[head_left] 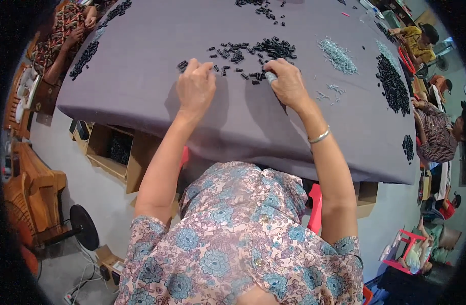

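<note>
Small black cylindrical pieces lie in a loose heap in front of me, with others scattered toward the left. My left hand is closed over the cloth, fingers bent downward, beside a few black pieces. What its fingertips hold, if anything, is hidden. Also closed, my right hand is at the near edge of the heap, with a pale grey wrapping on one finger. Its fingertips are hidden among the black pieces. A pile of small silvery pin-like parts lies right of it.
A grey cloth covers the table. More black pieces form piles at the left edge, far side and right side. Other people sit along both sides. Under the table stands a cardboard box holding black items; a black pedestal fan base is at left.
</note>
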### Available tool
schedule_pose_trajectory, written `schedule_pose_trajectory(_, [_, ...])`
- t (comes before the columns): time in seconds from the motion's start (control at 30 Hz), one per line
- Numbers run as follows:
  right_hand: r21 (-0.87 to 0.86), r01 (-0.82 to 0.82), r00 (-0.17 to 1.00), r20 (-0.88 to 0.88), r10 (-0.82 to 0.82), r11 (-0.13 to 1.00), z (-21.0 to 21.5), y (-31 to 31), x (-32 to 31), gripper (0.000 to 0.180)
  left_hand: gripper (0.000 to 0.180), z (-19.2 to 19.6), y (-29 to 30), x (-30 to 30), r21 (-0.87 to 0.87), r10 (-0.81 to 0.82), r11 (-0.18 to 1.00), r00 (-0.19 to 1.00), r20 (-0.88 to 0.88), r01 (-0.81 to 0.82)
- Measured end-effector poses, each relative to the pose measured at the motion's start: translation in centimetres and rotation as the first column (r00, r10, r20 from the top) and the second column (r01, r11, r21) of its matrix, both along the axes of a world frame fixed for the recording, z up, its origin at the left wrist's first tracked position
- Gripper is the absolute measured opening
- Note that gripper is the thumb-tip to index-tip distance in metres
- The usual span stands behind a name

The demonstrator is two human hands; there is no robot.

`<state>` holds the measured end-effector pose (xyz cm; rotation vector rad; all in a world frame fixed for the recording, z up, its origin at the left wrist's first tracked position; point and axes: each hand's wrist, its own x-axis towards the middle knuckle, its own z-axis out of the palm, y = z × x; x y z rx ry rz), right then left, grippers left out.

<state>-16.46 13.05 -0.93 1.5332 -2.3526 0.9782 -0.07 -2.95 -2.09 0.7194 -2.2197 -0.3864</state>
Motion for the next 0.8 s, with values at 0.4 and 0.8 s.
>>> schedule_pose_trajectory(0.4, [-0.108, -0.032, 0.958, 0.281, 0.061, 0.994, -0.1, 2.2, 0.3, 0.013, 0.011, -0.2, 3.8, -0.7, 0.131, -0.272, 0.951, 0.959, -0.084, 0.281])
schedule_pose_trajectory(0.8, [-0.336, 0.087, 0.475, 0.841, 0.257, 0.938, 0.6, 4.9, 3.7, 0.010, 0.019, 0.9, 7.6, -1.0, 0.504, -0.417, 0.601, 0.782, -0.464, 0.620])
